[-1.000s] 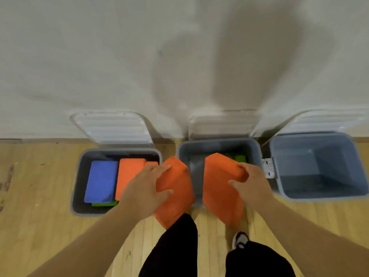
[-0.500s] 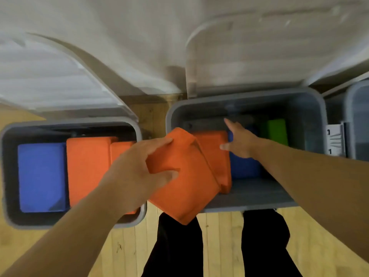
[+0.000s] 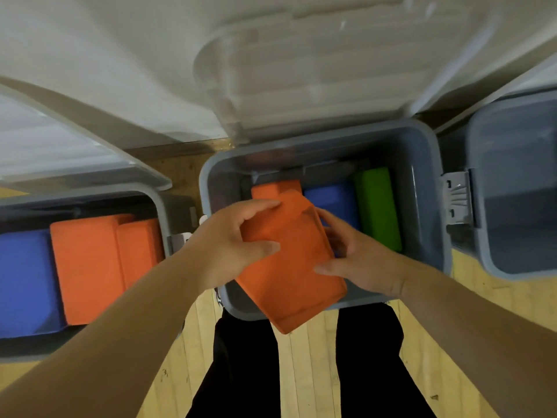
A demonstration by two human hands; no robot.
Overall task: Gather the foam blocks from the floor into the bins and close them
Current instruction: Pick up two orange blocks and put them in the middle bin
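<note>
I hold an orange foam block (image 3: 289, 267) tilted over the front rim of the middle grey bin (image 3: 428, 188). My left hand (image 3: 232, 239) grips its left edge and my right hand (image 3: 355, 254) grips its right edge. Inside that bin lie another orange block (image 3: 271, 188), a blue block (image 3: 328, 197) and a green block (image 3: 376, 206). The left bin (image 3: 156, 200) holds a blue block (image 3: 24, 282) and two orange blocks (image 3: 87, 267). The right bin (image 3: 512, 206) shows no blocks.
All three bins stand open on the wooden floor (image 3: 301, 372) against a white wall, their pale lids (image 3: 316, 70) leaning back. A grey latch (image 3: 456, 197) sits between the middle and right bins. My dark trouser legs (image 3: 241, 372) stand just before the middle bin.
My right hand let go of its orange block inside the middle bin and came back onto the block in my left hand. That block has moved right, over the middle bin. The camera has dropped closer.
</note>
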